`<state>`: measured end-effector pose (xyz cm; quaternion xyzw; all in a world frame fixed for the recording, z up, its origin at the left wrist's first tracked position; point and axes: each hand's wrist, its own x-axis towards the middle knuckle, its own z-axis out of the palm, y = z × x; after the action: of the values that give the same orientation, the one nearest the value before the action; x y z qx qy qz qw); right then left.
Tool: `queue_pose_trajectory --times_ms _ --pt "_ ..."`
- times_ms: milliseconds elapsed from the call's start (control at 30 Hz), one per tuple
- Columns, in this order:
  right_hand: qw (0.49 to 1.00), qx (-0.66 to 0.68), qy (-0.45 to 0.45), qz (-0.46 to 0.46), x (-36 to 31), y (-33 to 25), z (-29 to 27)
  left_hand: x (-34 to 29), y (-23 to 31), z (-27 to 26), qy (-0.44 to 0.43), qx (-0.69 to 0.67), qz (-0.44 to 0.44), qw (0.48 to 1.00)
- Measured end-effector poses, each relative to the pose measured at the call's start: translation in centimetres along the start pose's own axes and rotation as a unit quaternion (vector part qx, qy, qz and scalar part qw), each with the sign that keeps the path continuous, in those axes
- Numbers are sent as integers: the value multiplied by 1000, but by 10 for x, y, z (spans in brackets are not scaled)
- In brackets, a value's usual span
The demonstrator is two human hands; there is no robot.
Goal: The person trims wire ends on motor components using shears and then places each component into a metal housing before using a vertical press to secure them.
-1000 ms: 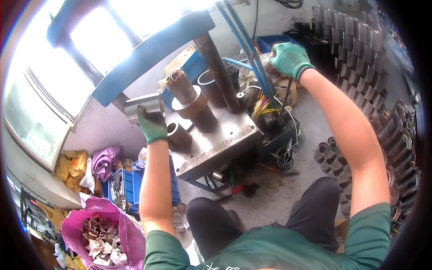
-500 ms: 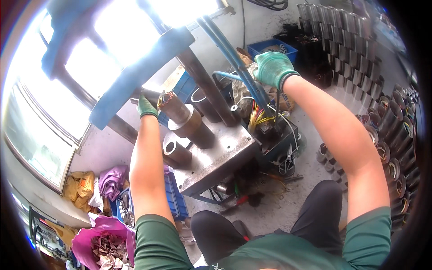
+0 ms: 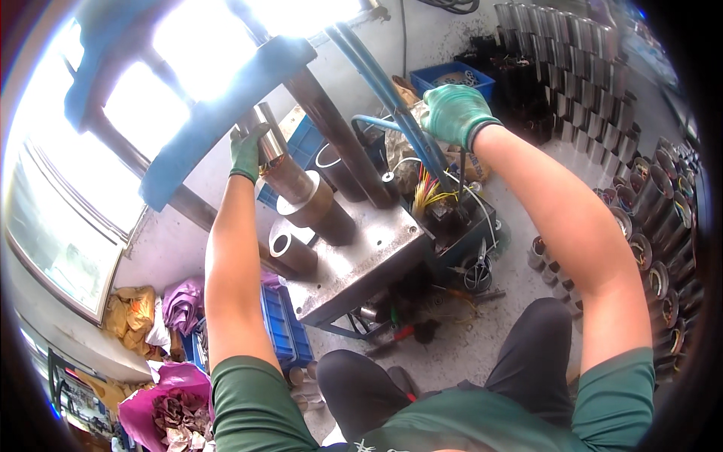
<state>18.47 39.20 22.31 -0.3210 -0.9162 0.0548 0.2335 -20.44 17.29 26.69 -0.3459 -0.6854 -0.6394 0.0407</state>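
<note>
My left hand (image 3: pixel 247 151), in a green glove, is closed round the side of a shiny metal sleeve (image 3: pixel 271 134). The sleeve sits over the top of a wound core with coloured wires (image 3: pixel 273 164), which rests on a stepped steel post (image 3: pixel 316 209) of the press. Above the sleeve is the blue crossbeam (image 3: pixel 226 120) of the press. My right hand (image 3: pixel 458 117), gloved too, is closed at the top of a thin upright lever (image 3: pixel 462 175); its grip end is hidden by the glove.
A short steel tube (image 3: pixel 292 255) and a wider one (image 3: pixel 339 173) stand on the press table (image 3: pixel 361 260). Blue hoses (image 3: pixel 392 90) run beside the column. Stacked metal sleeves (image 3: pixel 572 75) and wound cores (image 3: pixel 655 226) fill the right. A pink sack (image 3: pixel 143 407) stands lower left.
My left hand has moved up, and the shiny sleeve, earlier lying tilted in it beside the core, now stands in line on the core's top. My right hand has hardly moved.
</note>
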Motion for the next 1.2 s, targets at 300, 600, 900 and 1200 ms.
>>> queue_pose_trajectory --times_ms 300,600,900,1200 --pt "999 -34 11 -37 -39 9 -7 -26 -8 -15 43 -30 52 997" --pt "993 -84 -17 -78 -124 30 -8 -32 -19 -18 61 -87 75 992" --pt "946 -91 -275 -146 -171 38 -17 -38 -10 -20 52 -61 39 996" --pt "933 -108 -305 -155 -171 16 -14 -34 -10 -20 61 23 39 997"
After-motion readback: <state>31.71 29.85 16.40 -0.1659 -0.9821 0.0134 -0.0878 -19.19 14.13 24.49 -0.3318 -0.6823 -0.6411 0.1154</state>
